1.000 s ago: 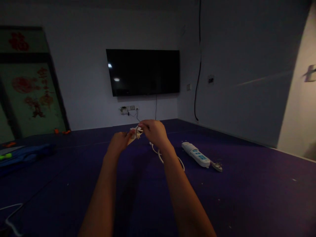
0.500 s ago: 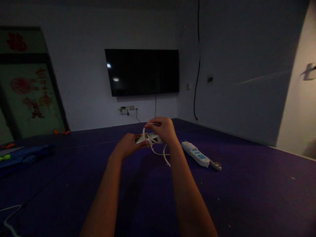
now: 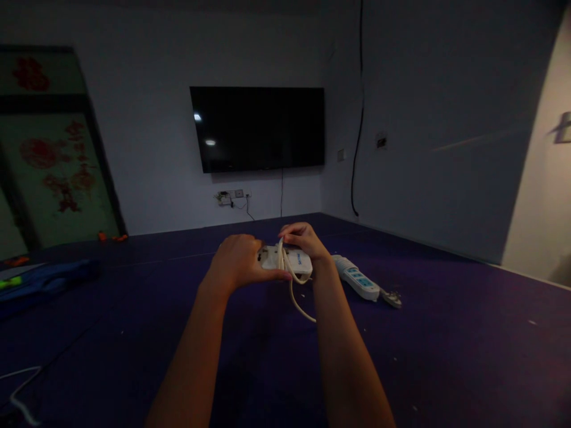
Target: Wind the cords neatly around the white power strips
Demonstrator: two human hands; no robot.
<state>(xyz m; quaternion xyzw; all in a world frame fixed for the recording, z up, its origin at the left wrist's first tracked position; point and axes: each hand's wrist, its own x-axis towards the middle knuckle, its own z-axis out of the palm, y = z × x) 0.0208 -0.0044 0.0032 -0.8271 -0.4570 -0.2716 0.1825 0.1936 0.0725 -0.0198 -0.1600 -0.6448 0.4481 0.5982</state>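
A white power strip [image 3: 300, 259] with blue lettering is gripped at its left end by my left hand [image 3: 236, 261], the thumb along its near edge. Around its middle pass a few turns of white cord [image 3: 282, 257]. My right hand [image 3: 304, 239] pinches that cord at the strip's upper edge. A loose length of the cord hangs below and runs behind my right forearm. Just right of that forearm, a second power strip [image 3: 359, 282] with blue sockets lies on the purple surface, cord wound round its far end and its plug [image 3: 391, 298] at the near end.
The purple surface [image 3: 446, 356] spreads out to the walls. Blue cloth [image 3: 53, 279] lies at the left, and a white cable [image 3: 20, 398] at lower left. A television [image 3: 261, 128] hangs on the far wall above wall sockets [image 3: 232, 196]. A black cable [image 3: 359, 119] dangles along the right wall.
The power strip has turned so its lettered face shows. My right hand has come down and drawn the cord loop close against the strip. The second strip has stayed put.
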